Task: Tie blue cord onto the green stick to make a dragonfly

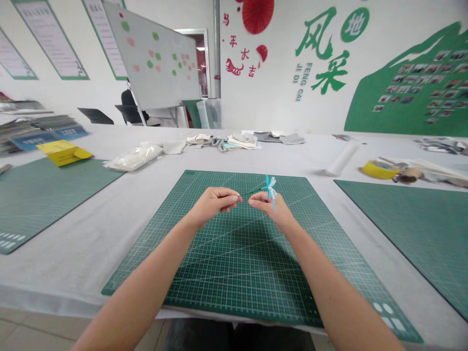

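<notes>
Above the green cutting mat (234, 273), both of my hands are raised close together. My left hand (215, 202) is closed, its thumb and forefinger pinching the end of a thin dark green stem. At the stem's other end is a bright blue ribbon flower (271, 187) with white dots on its narrow petals. My right hand (272, 207) sits just under the flower, thumb and forefinger pressed together below the stem. What these fingers hold, if anything, is too small to make out. The flower covers part of the right hand.
More cutting mats lie left (54, 195) and right (413, 229). Behind are a clear plastic bag (135, 156), folded cloth (241, 141), a yellow box (64, 152) and a yellow tape roll (380, 169). A white tube (342, 158) lies back right.
</notes>
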Motion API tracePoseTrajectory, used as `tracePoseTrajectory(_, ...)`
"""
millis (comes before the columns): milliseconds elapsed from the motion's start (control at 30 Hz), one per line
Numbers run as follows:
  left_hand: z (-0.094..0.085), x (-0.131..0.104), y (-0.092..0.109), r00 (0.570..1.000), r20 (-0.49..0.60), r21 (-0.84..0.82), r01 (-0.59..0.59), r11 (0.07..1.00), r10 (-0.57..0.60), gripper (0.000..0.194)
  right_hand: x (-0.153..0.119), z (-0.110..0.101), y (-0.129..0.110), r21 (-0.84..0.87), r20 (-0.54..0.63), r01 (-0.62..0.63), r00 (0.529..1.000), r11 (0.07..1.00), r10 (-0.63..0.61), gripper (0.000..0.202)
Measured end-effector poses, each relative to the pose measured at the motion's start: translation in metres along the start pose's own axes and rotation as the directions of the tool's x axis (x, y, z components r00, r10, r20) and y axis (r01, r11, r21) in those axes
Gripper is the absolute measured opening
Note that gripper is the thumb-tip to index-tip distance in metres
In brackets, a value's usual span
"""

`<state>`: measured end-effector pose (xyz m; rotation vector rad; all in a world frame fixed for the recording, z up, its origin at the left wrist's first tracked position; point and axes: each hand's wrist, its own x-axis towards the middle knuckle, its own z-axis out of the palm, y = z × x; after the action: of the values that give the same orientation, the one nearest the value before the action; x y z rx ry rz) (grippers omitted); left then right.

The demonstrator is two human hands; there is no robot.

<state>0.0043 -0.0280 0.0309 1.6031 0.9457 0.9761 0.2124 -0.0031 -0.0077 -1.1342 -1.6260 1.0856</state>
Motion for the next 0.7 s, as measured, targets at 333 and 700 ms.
tracePoseTrajectory(333, -0.001, 0.006, -0.007, 0.972, -0.231, -0.018, 0.042, 0.999, -0.045, 0.027, -0.002, 0.010, 0.004, -0.087, 0.120, 0.044, 0.992, 0.995, -0.033, 0.017)
tracePoseTrajectory(700, 0.004, 0.007, -0.012, 0.969, -0.196, -0.112, 0.131, 0.985, -0.151, 0.026, -0.009, 0.021, 0.003, -0.357, -0.116, 0.260, 0.941, 0.897, -0.318, 0.039)
